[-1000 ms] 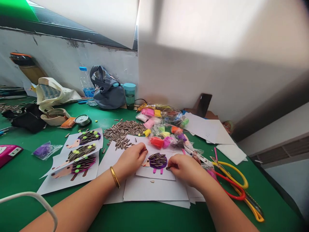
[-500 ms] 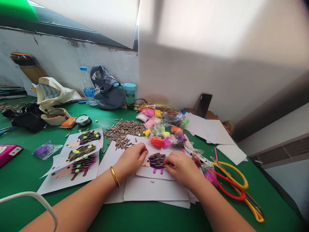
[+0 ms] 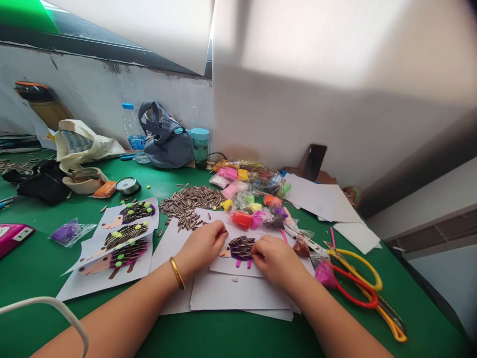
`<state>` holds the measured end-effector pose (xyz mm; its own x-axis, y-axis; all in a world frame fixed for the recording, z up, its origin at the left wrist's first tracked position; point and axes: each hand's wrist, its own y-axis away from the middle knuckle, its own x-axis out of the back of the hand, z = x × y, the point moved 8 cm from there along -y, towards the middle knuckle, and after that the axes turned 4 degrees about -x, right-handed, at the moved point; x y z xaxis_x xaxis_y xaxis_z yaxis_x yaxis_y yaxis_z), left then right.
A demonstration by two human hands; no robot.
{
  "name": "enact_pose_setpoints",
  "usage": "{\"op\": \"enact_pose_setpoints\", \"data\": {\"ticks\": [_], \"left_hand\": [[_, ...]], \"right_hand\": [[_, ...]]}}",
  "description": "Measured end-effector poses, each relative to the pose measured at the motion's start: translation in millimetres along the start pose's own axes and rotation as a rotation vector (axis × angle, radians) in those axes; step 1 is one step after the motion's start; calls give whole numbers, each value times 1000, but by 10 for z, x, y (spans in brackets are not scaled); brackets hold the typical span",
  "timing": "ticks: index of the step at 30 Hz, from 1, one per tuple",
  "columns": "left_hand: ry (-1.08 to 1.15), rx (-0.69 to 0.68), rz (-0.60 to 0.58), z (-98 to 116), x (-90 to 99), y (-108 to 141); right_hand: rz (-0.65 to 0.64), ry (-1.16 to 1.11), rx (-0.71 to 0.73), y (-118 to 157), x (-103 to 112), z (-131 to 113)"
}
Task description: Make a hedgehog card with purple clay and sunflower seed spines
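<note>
A clay hedgehog [image 3: 241, 247] with a purple body, striped seeds on its back and pink legs lies on white paper [image 3: 238, 293] in front of me. My left hand [image 3: 208, 243] is at its left, thumb and fingertips pinched together on a small dark thing too small to name. At its right edge, my right hand [image 3: 276, 258] has curled fingers touching the seed-covered body; what they hold, if anything, is hidden. A pile of striped seeds [image 3: 194, 201] lies behind my left hand. One pale seed [image 3: 234, 280] rests on the paper below the hedgehog.
Finished-looking hedgehog pictures [image 3: 128, 253] lie at the left. Bags of coloured clay [image 3: 242, 219] are behind the paper. Scissors [image 3: 357, 293] with red and yellow handles lie right. A teal-lidded cup [image 3: 200, 149], grey bag [image 3: 167, 144] and white cable [image 3: 70, 313] are also in view.
My right hand has shifted slightly left, closer over the right edge of the hedgehog, with its fingers more tucked in. My left hand stays nearly still.
</note>
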<state>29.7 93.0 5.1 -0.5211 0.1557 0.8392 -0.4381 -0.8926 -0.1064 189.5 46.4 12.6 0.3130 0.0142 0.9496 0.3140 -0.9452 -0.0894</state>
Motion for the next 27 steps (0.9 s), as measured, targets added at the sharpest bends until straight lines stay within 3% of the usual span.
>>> {"op": "enact_pose_setpoints", "data": {"ticks": [19, 23, 27], "left_hand": [[23, -2, 17, 26, 24, 8], [111, -73, 108, 67, 106, 18], [298, -157, 210, 166, 211, 60]], "right_hand": [[-42, 43, 19, -11, -71, -21], [-29, -12, 2, 2, 17, -2], [73, -54, 12, 36, 206, -28]]}}
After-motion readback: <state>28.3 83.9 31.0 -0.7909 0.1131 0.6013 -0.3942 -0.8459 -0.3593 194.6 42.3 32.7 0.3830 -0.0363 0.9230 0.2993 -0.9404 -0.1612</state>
